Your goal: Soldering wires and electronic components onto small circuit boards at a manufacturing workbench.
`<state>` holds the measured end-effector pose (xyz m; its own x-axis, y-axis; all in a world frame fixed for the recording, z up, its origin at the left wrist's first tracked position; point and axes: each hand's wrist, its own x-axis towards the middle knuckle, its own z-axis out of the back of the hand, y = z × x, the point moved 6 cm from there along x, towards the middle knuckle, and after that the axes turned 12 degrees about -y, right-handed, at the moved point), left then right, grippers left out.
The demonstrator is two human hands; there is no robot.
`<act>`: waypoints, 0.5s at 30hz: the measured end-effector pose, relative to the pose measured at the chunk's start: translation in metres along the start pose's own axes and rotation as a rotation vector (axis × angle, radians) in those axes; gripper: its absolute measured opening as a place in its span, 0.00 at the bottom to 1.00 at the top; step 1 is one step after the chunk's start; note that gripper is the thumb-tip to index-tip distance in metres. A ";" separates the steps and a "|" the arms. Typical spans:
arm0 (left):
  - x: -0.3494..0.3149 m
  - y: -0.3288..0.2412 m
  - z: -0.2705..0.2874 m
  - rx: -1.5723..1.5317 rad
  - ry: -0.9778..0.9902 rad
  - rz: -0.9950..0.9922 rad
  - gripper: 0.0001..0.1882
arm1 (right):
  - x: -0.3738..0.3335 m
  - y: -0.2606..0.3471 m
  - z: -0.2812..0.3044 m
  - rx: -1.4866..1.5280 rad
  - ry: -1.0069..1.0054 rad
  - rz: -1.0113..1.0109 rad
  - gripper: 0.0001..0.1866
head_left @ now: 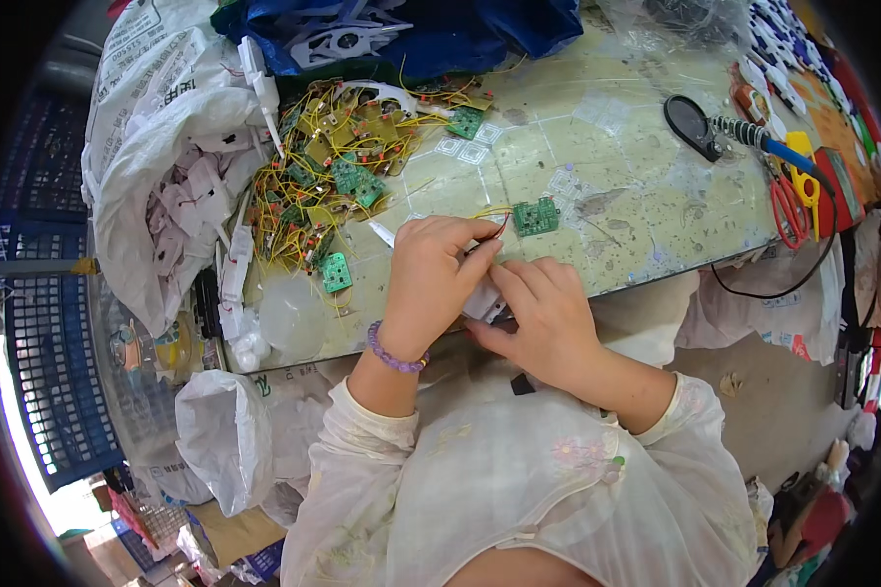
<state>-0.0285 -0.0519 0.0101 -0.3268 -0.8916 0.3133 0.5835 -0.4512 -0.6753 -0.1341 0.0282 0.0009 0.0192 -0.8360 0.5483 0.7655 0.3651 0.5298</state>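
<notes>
Surface: from my remote view I see a pale greenish tabletop (656, 210), scuffed and spotted with dark marks. Upper left of the hands lies a tangled heap of circuit boards (328, 161) with yellow wires. A white sack (127, 142) stands open at far left, pale parts inside; a blue bag (440, 44) sits along the far side.

Room: blue crates (59, 372) on the left, grey floor (778, 411) at lower right.

Work: the white plastic part (483, 300) is between the two hands, over the near edge. Left hand (429, 279): thumb and fingertips pinched on thin wires (504, 226). Right hand (550, 318): clamped on the part, thumb below. A green circuit board (535, 217) lies just beyond the fingertips.

Edges: the near edge runs under both wrists and bends upward to the right. I note my widest stretch of bare surface between the green board and the soldering iron (788, 155), near red scissors (789, 210). The heap crowds the left.
</notes>
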 end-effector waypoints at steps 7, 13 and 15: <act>-0.001 0.006 -0.002 -0.310 -0.035 0.199 0.08 | 0.014 -0.028 0.024 0.100 -0.139 -0.016 0.23; -0.001 -0.008 -0.007 -0.305 0.017 0.121 0.07 | 0.034 -0.057 0.027 -0.118 -0.133 -0.089 0.17; 0.000 -0.008 -0.012 -0.228 0.049 0.089 0.06 | 0.034 -0.061 0.022 -0.120 -0.087 -0.106 0.18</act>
<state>-0.0420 -0.0479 0.0079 -0.3201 -0.9222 0.2171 0.4309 -0.3458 -0.8335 -0.1937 -0.0130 0.0013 -0.1174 -0.8271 0.5497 0.8317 0.2205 0.5095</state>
